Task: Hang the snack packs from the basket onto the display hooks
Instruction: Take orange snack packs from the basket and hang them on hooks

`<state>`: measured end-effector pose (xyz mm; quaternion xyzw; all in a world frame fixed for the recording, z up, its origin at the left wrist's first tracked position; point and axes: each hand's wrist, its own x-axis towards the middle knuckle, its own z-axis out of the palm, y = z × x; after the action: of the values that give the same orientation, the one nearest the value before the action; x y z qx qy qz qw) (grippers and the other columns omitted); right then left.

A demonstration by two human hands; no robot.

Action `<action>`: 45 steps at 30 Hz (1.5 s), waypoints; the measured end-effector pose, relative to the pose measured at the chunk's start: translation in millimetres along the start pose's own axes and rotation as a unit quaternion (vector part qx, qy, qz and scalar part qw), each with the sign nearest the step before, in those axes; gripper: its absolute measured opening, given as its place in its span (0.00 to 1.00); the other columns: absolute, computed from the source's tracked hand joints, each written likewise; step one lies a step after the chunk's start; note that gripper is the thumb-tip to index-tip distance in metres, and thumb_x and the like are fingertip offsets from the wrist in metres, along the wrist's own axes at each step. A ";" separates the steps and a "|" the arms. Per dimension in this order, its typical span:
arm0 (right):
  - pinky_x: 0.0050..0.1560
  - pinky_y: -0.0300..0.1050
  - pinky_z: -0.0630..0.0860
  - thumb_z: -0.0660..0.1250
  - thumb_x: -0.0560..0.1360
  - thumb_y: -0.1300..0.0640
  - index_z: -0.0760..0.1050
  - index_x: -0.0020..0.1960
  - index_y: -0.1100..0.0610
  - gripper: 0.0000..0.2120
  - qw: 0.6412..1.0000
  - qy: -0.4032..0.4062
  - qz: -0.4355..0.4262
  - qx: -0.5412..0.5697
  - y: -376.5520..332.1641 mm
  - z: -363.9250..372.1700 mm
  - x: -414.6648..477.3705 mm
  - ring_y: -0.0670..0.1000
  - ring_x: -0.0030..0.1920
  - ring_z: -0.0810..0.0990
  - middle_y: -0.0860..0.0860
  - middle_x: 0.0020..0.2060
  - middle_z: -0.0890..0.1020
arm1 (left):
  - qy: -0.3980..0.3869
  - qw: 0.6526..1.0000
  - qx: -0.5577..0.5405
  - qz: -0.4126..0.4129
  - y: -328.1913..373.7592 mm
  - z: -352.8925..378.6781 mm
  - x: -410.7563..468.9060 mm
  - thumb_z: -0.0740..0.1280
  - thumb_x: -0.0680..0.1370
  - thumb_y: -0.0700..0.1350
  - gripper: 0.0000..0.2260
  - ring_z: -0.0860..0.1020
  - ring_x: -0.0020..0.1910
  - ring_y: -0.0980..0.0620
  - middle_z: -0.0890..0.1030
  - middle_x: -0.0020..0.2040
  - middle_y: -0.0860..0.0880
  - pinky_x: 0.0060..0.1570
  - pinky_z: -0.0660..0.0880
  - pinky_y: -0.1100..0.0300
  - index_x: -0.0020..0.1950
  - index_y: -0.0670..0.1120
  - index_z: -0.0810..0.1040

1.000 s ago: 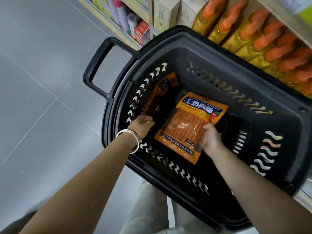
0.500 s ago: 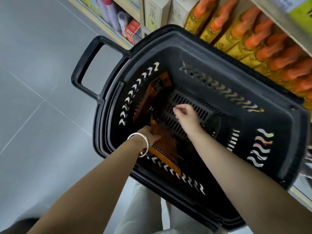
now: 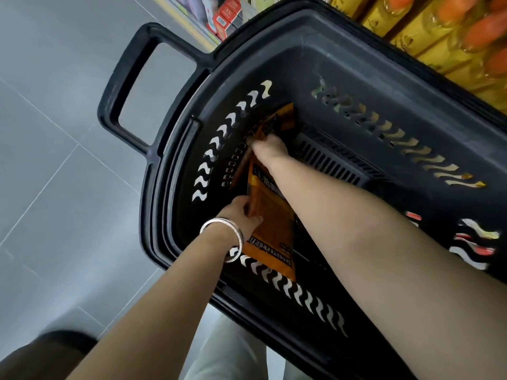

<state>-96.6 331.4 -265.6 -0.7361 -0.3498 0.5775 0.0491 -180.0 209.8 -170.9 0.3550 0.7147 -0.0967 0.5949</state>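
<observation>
Close against basket wall (image 3: 189, 160), left hand (image 3: 240, 215) and right hand (image 3: 270, 149) grip snack packs (image 3: 274, 223).

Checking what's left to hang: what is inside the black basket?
The basket holds two orange snack packs: near pack gripped by left hand, far pack under right hand. Arms hide anything beneath.

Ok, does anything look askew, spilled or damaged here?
Nothing is spilled or visibly torn. The near snack pack stands on edge, gripped by the left hand. The far snack pack leans tilted against the basket wall at the right hand. Blur hides any creasing.
</observation>
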 end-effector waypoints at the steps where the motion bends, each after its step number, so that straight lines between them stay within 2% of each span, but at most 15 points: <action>1: 0.50 0.42 0.68 0.66 0.74 0.48 0.75 0.60 0.57 0.19 1.000 0.008 -0.007 0.000 3.7 -2.0 0.3 0.57 0.55 0.77 0.55 0.56 0.79 | -0.003 1.000 0.007 -0.003 0.4 0.1 -0.3 0.65 0.77 0.50 0.27 0.74 0.47 0.51 0.75 0.63 0.46 0.42 0.73 0.60 0.74 0.52 0.60; 5: 0.53 0.47 0.76 0.64 0.76 0.51 0.74 0.50 0.55 0.08 0.997 0.033 0.022 0.064 25.7 -20.7 -8.0 0.56 0.48 0.79 0.54 0.46 0.79 | -0.047 0.998 0.044 -0.010 9.6 0.7 -2.3 0.65 0.77 0.51 0.28 0.74 0.51 0.50 0.73 0.65 0.46 0.44 0.70 0.61 0.74 0.51 0.59; 7: 0.56 0.48 0.78 0.65 0.76 0.54 0.75 0.57 0.58 0.12 0.988 0.031 0.065 0.136 40.6 -34.3 -19.7 0.54 0.51 0.79 0.54 0.50 0.80 | -0.064 0.996 0.058 -0.007 15.6 1.7 -4.6 0.66 0.77 0.51 0.28 0.75 0.54 0.49 0.74 0.64 0.46 0.45 0.69 0.61 0.74 0.51 0.60; 9: 0.49 0.42 0.79 0.64 0.76 0.58 0.75 0.59 0.57 0.12 0.974 0.023 0.082 0.209 53.9 -48.7 -40.1 0.53 0.52 0.80 0.55 0.52 0.80 | -0.064 0.996 0.063 -0.011 18.9 2.9 -8.3 0.66 0.76 0.50 0.27 0.76 0.50 0.49 0.75 0.57 0.47 0.43 0.70 0.61 0.73 0.50 0.61; 11: 0.45 0.39 0.78 0.64 0.77 0.60 0.75 0.51 0.55 0.04 0.968 0.023 0.062 0.242 63.5 -63.8 -65.0 0.53 0.53 0.80 0.55 0.52 0.80 | -0.043 0.997 0.061 -0.013 21.2 5.0 -14.4 0.65 0.76 0.49 0.26 0.74 0.43 0.51 0.73 0.48 0.50 0.36 0.70 0.62 0.72 0.49 0.62; 14: 0.48 0.43 0.77 0.65 0.78 0.61 0.73 0.52 0.55 0.04 0.953 0.036 0.032 0.298 66.3 -88.6 -106.5 0.55 0.54 0.80 0.54 0.53 0.79 | 0.001 0.999 0.039 -0.022 24.1 6.8 -27.2 0.64 0.76 0.47 0.25 0.73 0.43 0.50 0.71 0.43 0.51 0.42 0.71 0.58 0.71 0.47 0.62; 18: 0.46 0.43 0.77 0.60 0.80 0.58 0.70 0.60 0.60 0.10 0.926 0.085 0.000 0.367 63.0 -128.4 -158.5 0.55 0.52 0.79 0.56 0.53 0.78 | 0.046 0.999 -0.011 -0.001 32.0 0.5 -51.0 0.64 0.74 0.46 0.22 0.75 0.44 0.47 0.75 0.46 0.48 0.43 0.71 0.57 0.68 0.45 0.67; 21: 0.51 0.49 0.77 0.55 0.82 0.52 0.69 0.54 0.58 0.10 0.912 0.149 -0.020 0.383 62.6 -156.6 -193.3 0.57 0.51 0.79 0.59 0.51 0.78 | 0.064 0.997 -0.031 0.037 39.8 -5.0 -75.1 0.64 0.74 0.44 0.22 0.75 0.45 0.48 0.75 0.49 0.49 0.46 0.72 0.58 0.69 0.48 0.68; 25: 0.54 0.54 0.76 0.52 0.82 0.50 0.75 0.39 0.59 0.21 0.929 0.233 -0.021 0.286 72.1 -185.5 -233.2 0.60 0.49 0.81 0.59 0.43 0.81 | 0.088 0.991 -0.068 0.080 51.1 -6.1 -107.6 0.64 0.73 0.38 0.16 0.77 0.44 0.46 0.79 0.46 0.45 0.50 0.76 0.53 0.58 0.52 0.71; 27: 0.56 0.57 0.75 0.50 0.82 0.49 0.77 0.42 0.60 0.23 0.947 0.255 -0.039 0.190 81.0 -200.5 -258.2 0.59 0.48 0.81 0.58 0.45 0.82 | 0.103 0.988 -0.060 0.099 56.5 -5.8 -127.2 0.64 0.73 0.39 0.13 0.75 0.36 0.49 0.75 0.38 0.49 0.40 0.75 0.56 0.51 0.56 0.68; 30: 0.58 0.55 0.74 0.49 0.82 0.51 0.75 0.55 0.65 0.22 0.957 0.276 -0.059 0.063 97.1 -222.8 -298.8 0.63 0.54 0.78 0.63 0.51 0.80 | 0.107 0.985 -0.066 0.122 61.5 -1.1 -153.9 0.63 0.73 0.39 0.12 0.73 0.32 0.51 0.74 0.37 0.49 0.35 0.71 0.59 0.52 0.53 0.69; 33: 0.49 0.49 0.71 0.50 0.82 0.51 0.75 0.52 0.65 0.21 0.947 0.312 -0.082 -0.003 113.2 -240.7 -341.3 0.62 0.51 0.77 0.64 0.48 0.79 | 0.122 0.980 -0.094 0.126 64.0 5.8 -178.0 0.62 0.74 0.37 0.11 0.73 0.31 0.50 0.74 0.36 0.47 0.31 0.70 0.60 0.52 0.50 0.69; 37: 0.40 0.49 0.65 0.47 0.83 0.54 0.72 0.36 0.64 0.24 0.922 0.349 -0.122 -0.117 140.4 -262.5 -398.7 0.64 0.44 0.78 0.67 0.39 0.79 | 0.191 0.959 -0.126 0.168 68.8 26.7 -207.3 0.61 0.74 0.41 0.04 0.75 0.36 0.46 0.76 0.41 0.45 0.43 0.74 0.55 0.47 0.48 0.70; 40: 0.38 0.49 0.65 0.47 0.83 0.51 0.71 0.31 0.62 0.28 0.893 0.389 -0.114 -0.195 182.0 -280.3 -442.9 0.64 0.42 0.79 0.62 0.33 0.76 | 0.217 0.936 -0.169 0.220 74.9 55.2 -234.2 0.62 0.76 0.45 0.04 0.78 0.42 0.43 0.78 0.45 0.44 0.51 0.76 0.50 0.51 0.49 0.71; 45: 0.50 0.54 0.70 0.52 0.82 0.53 0.72 0.57 0.64 0.17 0.866 0.457 -0.160 -0.127 275.6 -307.9 -516.7 0.66 0.53 0.77 0.67 0.52 0.78 | 0.162 0.916 -0.243 0.275 94.0 132.6 -302.4 0.59 0.78 0.38 0.09 0.76 0.33 0.48 0.78 0.37 0.45 0.33 0.75 0.61 0.55 0.45 0.76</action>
<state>256.3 -68.7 125.7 -0.8513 -0.4717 0.1116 0.2007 -5.6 85.3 97.4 0.3928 0.6770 0.3066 0.5417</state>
